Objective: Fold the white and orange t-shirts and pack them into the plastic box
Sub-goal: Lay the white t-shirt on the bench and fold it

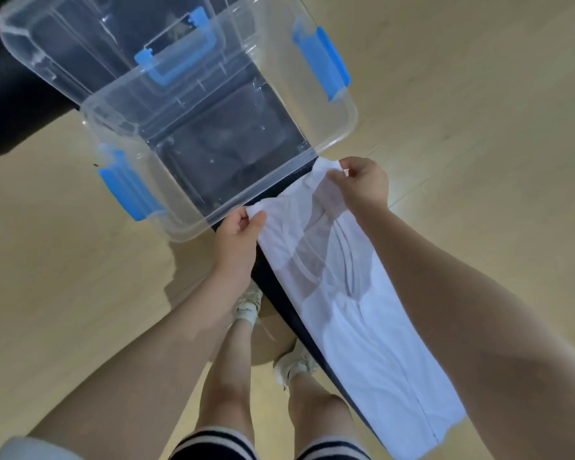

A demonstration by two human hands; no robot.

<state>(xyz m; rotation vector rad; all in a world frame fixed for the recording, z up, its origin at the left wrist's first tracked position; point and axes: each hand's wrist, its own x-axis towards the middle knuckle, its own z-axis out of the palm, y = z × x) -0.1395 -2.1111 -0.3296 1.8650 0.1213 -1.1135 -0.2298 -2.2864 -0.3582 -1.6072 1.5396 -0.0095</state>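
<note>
**White shirt pinched at both top corners, beside the open box**

Left hand (238,240): thumb and fingers pinch the near top corner of the white t-shirt (346,310). Wrist low, knuckles toward the box.

Right hand (362,185): pinches the far top corner of the same shirt, fingers curled over the cloth edge. Both hands hold the top edge stretched between them.

The shirt lies lengthwise, folded into a long narrow strip, running from the hands back toward the person's body. It rests on a dark surface (276,293) whose edge shows along the shirt's left side. Creases and a seam show through the fabric near the top.

Clear plastic box (339,127): just beyond the hands, open, its near rim touching or almost touching the shirt's top edge; cannot tell which. Blue latches sit on its left side (127,187) and right side (329,64). Nothing of cloth seen inside.

Clear lid (63,44) with a blue handle (176,58) lies tilted across the box's far rim.

Below the arms: bare legs, pale shoes (249,303), pale wood-tone floor (478,94).
</note>
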